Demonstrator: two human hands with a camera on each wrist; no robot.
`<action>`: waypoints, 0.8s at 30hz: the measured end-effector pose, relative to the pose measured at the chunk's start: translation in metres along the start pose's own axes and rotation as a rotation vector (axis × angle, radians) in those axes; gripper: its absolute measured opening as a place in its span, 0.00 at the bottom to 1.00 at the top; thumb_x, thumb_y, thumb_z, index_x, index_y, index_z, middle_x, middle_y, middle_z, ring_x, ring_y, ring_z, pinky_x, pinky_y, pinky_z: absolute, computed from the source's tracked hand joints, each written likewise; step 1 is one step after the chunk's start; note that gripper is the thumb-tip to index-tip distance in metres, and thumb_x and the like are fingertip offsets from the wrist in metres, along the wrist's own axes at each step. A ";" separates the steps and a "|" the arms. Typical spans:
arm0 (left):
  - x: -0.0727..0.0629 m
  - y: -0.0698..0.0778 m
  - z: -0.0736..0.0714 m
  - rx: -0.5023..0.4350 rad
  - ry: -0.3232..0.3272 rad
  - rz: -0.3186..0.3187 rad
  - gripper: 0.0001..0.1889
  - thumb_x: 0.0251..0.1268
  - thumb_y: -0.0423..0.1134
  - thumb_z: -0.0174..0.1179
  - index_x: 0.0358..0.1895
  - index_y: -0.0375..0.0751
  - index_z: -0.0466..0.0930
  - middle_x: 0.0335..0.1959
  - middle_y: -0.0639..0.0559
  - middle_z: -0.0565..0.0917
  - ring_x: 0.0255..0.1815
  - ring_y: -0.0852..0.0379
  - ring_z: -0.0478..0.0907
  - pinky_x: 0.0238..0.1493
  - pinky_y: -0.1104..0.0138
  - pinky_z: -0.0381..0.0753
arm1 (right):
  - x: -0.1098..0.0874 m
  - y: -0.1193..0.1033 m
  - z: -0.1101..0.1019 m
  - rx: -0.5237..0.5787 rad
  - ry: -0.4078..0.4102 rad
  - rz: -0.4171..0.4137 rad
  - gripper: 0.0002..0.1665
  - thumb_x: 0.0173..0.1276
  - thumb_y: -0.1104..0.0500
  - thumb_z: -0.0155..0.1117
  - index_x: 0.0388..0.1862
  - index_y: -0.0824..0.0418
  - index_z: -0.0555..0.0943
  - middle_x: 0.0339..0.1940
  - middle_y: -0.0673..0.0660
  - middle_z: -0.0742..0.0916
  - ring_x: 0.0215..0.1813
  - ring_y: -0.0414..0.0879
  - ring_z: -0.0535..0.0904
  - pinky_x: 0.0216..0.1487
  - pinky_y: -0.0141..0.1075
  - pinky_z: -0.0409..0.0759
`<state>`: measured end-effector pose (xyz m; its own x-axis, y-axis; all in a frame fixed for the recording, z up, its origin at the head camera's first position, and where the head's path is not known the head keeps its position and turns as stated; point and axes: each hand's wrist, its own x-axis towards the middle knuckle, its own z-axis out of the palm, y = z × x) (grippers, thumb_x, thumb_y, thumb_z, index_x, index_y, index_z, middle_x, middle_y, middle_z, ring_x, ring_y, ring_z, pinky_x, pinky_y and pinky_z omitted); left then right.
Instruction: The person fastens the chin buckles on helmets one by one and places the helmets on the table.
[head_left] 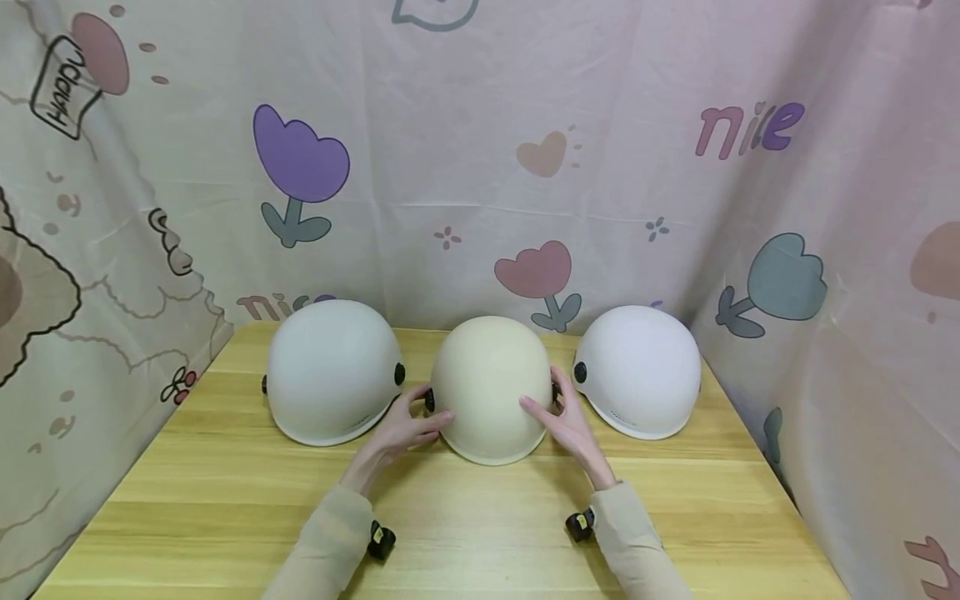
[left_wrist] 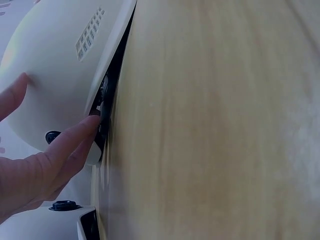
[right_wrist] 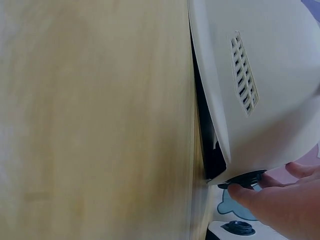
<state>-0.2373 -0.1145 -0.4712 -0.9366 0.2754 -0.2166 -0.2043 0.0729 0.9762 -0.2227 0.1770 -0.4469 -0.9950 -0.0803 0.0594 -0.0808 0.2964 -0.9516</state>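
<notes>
Your left grip (head_left: 400,432) and right grip (head_left: 568,421) pinch opposite sides of the cream helmet (head_left: 489,379), likely for balance, between an off-white helmet (head_left: 330,371) and a white helmet (head_left: 641,375) on the table (head_left: 480,533).

Site: curtained-off tabletop station. Pale fabric (head_left: 465,125) with printed tulips (head_left: 302,158) and "nice" lettering (head_left: 787,125) hangs behind and along both sides of a wood-grain table (head_left: 480,533) (folds visible). Home or studio: cannot tell; fabric hides the room beyond.

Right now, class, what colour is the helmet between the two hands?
The middle helmet is pale cream, clearest in the head view.
</notes>
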 end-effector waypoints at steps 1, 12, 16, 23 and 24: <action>0.000 0.000 0.000 0.001 0.000 0.001 0.47 0.66 0.37 0.68 0.80 0.34 0.46 0.81 0.28 0.43 0.64 0.33 0.77 0.64 0.51 0.81 | 0.000 0.000 0.000 0.000 -0.002 0.000 0.49 0.68 0.55 0.70 0.80 0.63 0.55 0.78 0.68 0.64 0.80 0.63 0.57 0.81 0.61 0.54; -0.002 0.000 -0.002 0.004 -0.014 0.012 0.46 0.67 0.37 0.67 0.80 0.32 0.45 0.80 0.27 0.43 0.64 0.32 0.77 0.64 0.50 0.80 | -0.001 -0.002 0.000 -0.004 -0.003 0.016 0.49 0.68 0.55 0.69 0.81 0.62 0.55 0.79 0.68 0.62 0.80 0.63 0.56 0.81 0.61 0.54; -0.003 0.001 -0.003 0.003 -0.017 0.012 0.46 0.68 0.37 0.66 0.80 0.31 0.44 0.80 0.27 0.42 0.64 0.31 0.76 0.64 0.50 0.80 | 0.008 0.015 0.001 -0.005 0.003 0.021 0.50 0.68 0.54 0.69 0.81 0.60 0.53 0.80 0.66 0.61 0.82 0.62 0.54 0.82 0.59 0.53; -0.006 0.003 -0.004 -0.001 -0.003 0.005 0.45 0.68 0.37 0.65 0.79 0.30 0.45 0.79 0.25 0.43 0.63 0.27 0.76 0.62 0.50 0.82 | 0.016 0.036 0.003 -0.008 0.022 -0.008 0.50 0.67 0.48 0.70 0.81 0.52 0.55 0.80 0.62 0.63 0.82 0.60 0.55 0.82 0.59 0.53; -0.007 0.003 -0.004 -0.001 0.001 0.005 0.45 0.68 0.37 0.65 0.79 0.30 0.45 0.79 0.25 0.43 0.63 0.27 0.76 0.62 0.50 0.82 | 0.016 0.036 0.003 -0.007 0.022 -0.011 0.50 0.67 0.48 0.70 0.81 0.52 0.55 0.80 0.62 0.63 0.82 0.60 0.55 0.82 0.59 0.53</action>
<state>-0.2328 -0.1197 -0.4670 -0.9378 0.2751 -0.2116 -0.1998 0.0706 0.9773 -0.2411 0.1839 -0.4814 -0.9951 -0.0622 0.0763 -0.0916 0.3021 -0.9489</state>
